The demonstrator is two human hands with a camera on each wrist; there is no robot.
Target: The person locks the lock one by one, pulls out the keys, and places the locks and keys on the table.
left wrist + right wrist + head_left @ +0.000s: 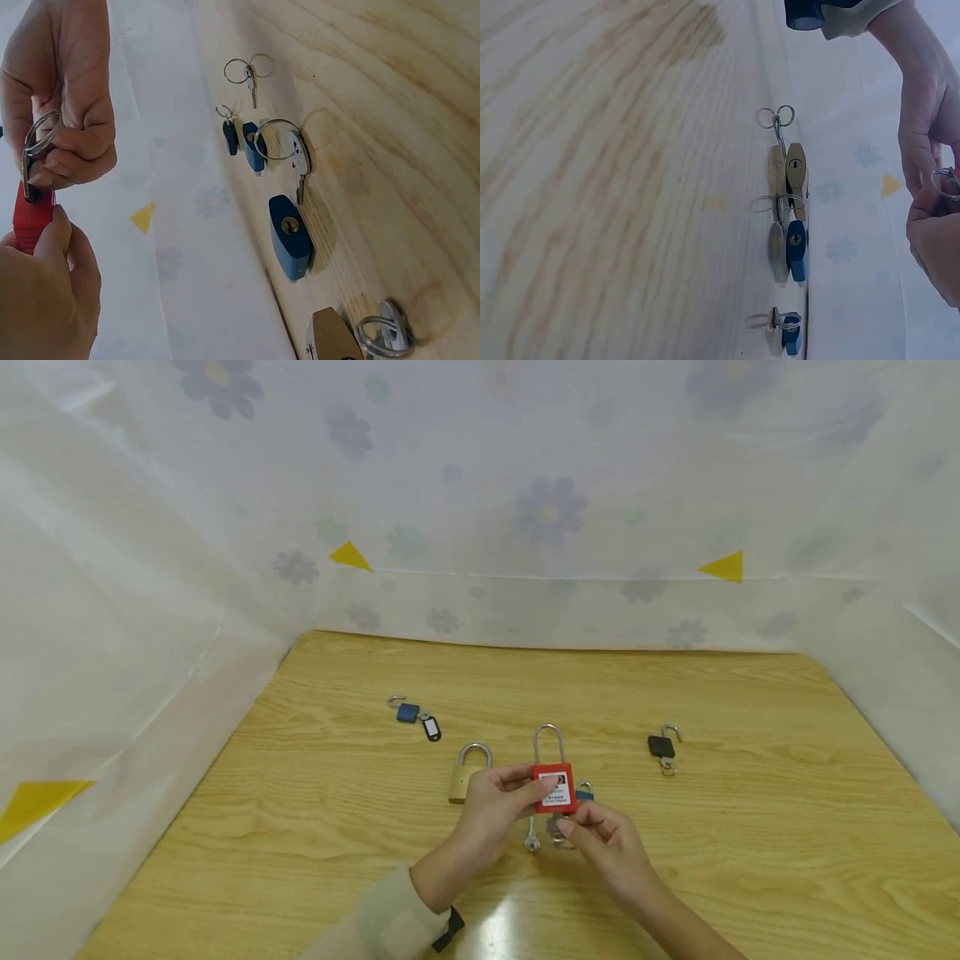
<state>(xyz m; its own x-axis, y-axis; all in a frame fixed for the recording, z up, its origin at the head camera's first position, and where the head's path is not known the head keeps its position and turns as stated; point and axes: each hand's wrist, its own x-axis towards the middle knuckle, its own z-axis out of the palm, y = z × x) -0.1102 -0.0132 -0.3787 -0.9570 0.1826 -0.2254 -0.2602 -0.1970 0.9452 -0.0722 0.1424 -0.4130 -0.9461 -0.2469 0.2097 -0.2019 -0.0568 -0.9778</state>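
Observation:
A red padlock [553,805] with a white label is held up over the table, its long shackle pointing upward and both legs meeting the body. My left hand [487,810] grips its body from the left, thumb across the label. Below it, my right hand [611,852] pinches a key [30,176] at the padlock's underside, and the key's ring [41,135] hangs out past the fingers in the left wrist view. The tip of that key is hidden. Behind the left hand stands a brass padlock [459,789], and a blue padlock [585,796] shows partly behind the right hand.
On the wooden table [315,852], a loose key [532,840] lies below the red padlock. Far left is a blue padlock [408,713] with its shackle released, beside a black tag [432,727]. A dark padlock [662,746], also unlatched, lies right. A flowered curtain [480,485] encloses the back.

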